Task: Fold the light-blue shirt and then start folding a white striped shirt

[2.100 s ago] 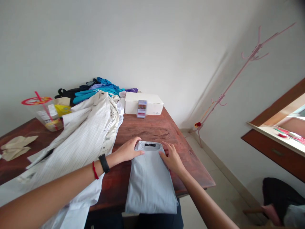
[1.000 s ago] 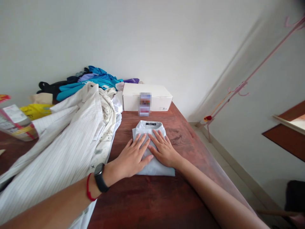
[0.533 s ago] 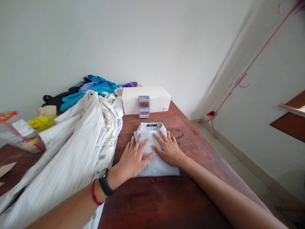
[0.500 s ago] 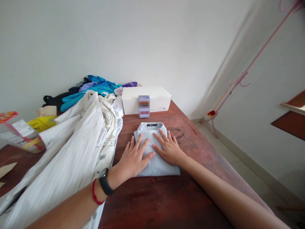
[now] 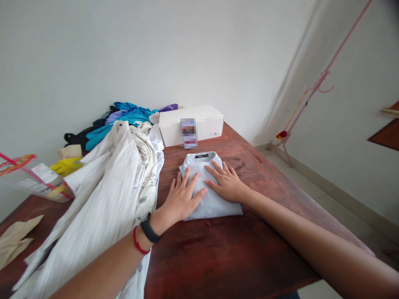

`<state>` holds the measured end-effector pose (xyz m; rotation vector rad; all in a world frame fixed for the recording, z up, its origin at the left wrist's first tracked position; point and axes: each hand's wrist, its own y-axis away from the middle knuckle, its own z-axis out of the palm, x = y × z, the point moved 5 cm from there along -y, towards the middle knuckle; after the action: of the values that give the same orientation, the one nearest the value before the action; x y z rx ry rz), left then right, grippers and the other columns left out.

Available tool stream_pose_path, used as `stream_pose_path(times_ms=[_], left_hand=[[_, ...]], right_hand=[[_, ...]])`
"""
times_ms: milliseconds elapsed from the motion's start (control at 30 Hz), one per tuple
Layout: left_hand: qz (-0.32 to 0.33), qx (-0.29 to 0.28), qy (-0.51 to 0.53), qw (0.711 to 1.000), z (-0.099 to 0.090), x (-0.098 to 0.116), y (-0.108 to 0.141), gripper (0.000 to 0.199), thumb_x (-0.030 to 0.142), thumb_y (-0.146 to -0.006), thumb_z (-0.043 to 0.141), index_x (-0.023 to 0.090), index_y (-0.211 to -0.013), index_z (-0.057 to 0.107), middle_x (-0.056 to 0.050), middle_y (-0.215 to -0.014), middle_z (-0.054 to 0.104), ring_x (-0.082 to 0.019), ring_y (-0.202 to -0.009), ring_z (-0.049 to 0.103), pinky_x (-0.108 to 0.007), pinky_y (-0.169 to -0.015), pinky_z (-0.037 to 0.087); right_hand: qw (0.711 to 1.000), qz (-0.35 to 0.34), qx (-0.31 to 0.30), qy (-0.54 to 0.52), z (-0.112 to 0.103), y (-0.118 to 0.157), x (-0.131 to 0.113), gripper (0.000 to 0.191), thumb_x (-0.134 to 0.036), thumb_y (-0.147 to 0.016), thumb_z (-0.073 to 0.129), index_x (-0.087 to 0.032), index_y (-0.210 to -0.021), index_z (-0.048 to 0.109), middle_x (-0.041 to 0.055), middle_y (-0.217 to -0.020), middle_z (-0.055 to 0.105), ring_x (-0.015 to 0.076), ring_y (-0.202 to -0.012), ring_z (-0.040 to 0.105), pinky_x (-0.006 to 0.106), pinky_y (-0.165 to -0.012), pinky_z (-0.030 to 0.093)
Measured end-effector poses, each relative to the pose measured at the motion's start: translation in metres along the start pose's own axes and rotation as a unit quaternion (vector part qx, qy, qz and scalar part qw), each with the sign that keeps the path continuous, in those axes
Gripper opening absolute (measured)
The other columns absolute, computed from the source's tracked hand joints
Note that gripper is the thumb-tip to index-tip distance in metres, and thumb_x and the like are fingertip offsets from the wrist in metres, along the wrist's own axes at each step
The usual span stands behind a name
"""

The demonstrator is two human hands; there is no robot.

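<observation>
A light grey-blue shirt point(image 5: 215, 207) lies folded into a compact rectangle on the dark red-brown wooden table point(image 5: 199, 257). Its collar, with a black label inside, points away from me. On the shirt's left half my left hand point(image 5: 182, 197) rests flat, fingers spread. My right hand point(image 5: 227, 182) lies across the right half, also with fingers spread. Both palms face down and touch the cloth; neither grips it. Part of the shirt's front is hidden beneath them.
White striped shirts point(image 5: 102, 203) are heaped along the left. Behind them lies a pile of blue and black clothes point(image 5: 124, 114). A white box point(image 5: 205, 120) stands at the back, a small blurred packet point(image 5: 189, 133) before it. A pink stand point(image 5: 311, 91) rises beyond the right edge.
The camera view has tilted and shifted slightly, so the table's near edge now shows at lower right. Both hands stay flat on the folded shirt, in nearly the same places.
</observation>
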<state>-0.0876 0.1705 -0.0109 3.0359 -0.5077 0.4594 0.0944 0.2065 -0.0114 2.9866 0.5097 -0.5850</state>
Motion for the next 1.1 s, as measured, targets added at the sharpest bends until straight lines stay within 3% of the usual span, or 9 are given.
stream_pose_path(times_ms=[400,600,833,1100], left_hand=[[-0.022,-0.031,-0.003,0.999,-0.0025,0.0027,-0.0002,0.071,0.066,-0.103,0.033,0.030,-0.164,0.027,-0.013,-0.174,0.003,-0.046,-0.156,0.012,-0.069,-0.119,0.023],[-0.008,-0.026,0.004,1.000,-0.0025,0.0016,-0.0005,0.071,0.068,-0.102,0.031,0.031,-0.163,0.028,-0.013,-0.174,0.005,-0.046,-0.156,0.013,-0.070,-0.118,0.024],[-0.036,-0.052,0.030,0.998,-0.0064,0.0056,-0.0006,0.074,0.068,-0.101,0.035,0.029,-0.164,0.028,-0.011,-0.174,0.002,-0.044,-0.157,0.008,-0.068,-0.121,0.018],[-0.012,-0.027,0.032,0.999,-0.0058,0.0044,-0.0002,0.076,0.069,-0.100,0.035,0.027,-0.163,0.032,-0.013,-0.173,0.007,-0.045,-0.156,0.014,-0.067,-0.121,0.019]], right_hand=[[1.000,-0.007,0.003,-0.012,-0.0002,-0.0002,0.0017,0.067,-0.064,-0.101,0.042,-0.037,-0.161,0.035,0.0031,-0.172,0.019,0.0464,-0.156,0.013,0.070,-0.121,0.017],[1.000,-0.005,-0.008,0.002,-0.0018,0.0008,-0.0003,0.068,-0.064,-0.102,0.041,-0.034,-0.162,0.034,0.0047,-0.172,0.018,0.0459,-0.156,0.015,0.070,-0.121,0.017],[0.999,0.002,-0.033,0.029,-0.0058,0.0024,-0.0036,0.068,-0.063,-0.103,0.038,-0.033,-0.163,0.030,0.0039,-0.173,0.015,0.0447,-0.156,0.013,0.068,-0.121,0.020],[0.998,0.010,-0.051,0.029,-0.0087,0.0038,-0.0057,0.070,-0.064,-0.103,0.038,-0.032,-0.164,0.028,0.0032,-0.173,0.012,0.0426,-0.157,0.010,0.065,-0.124,0.018]])
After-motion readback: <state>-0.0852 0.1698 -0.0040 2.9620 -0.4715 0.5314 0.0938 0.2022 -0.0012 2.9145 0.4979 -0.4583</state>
